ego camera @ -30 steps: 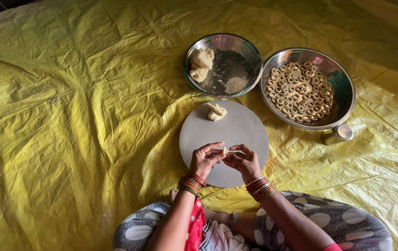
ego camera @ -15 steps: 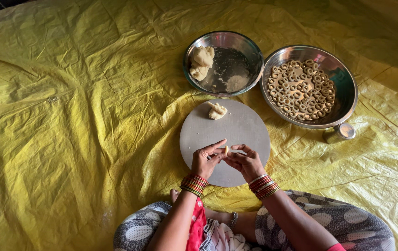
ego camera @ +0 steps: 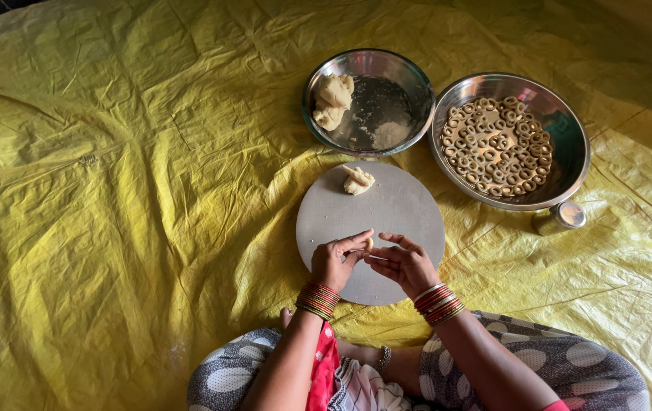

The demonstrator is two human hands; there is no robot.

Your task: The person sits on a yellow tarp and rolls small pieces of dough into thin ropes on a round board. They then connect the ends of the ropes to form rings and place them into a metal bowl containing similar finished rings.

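1. Here, the round grey board [ego camera: 387, 217] lies on the yellow sheet [ego camera: 113, 190] that covers the floor, and serves as the landmark for everything else.
2. Both hands meet over the near half of the board, just inside its near edge.
3. The left hand [ego camera: 333, 262] has its fingers [ego camera: 356, 242] drawn narrow, pinching a small bit of dough [ego camera: 368, 243] at the tips.
4. The right hand [ego camera: 406, 265] faces it, fingers slightly curled and loosely spread, its fingertips touching or almost touching the same bit of dough; I cannot tell whether it grips.
5. A small lump of dough [ego camera: 357, 181] rests on the far part of the board, well apart from the hands.
6. Beyond the board's far edge stands a steel bowl [ego camera: 410, 84] with a bigger mass of dough [ego camera: 333, 100] against its left wall.
7. To the far right of the board sits a wide steel pan [ego camera: 573, 152] filled with many small dough rings [ego camera: 497, 144].
8. A small steel cup [ego camera: 562, 217] lies just to the right of the board, touching or nearly touching the pan's near rim.
9. Red and gold bangles [ego camera: 318, 299] circle both wrists, at the board's near edge.
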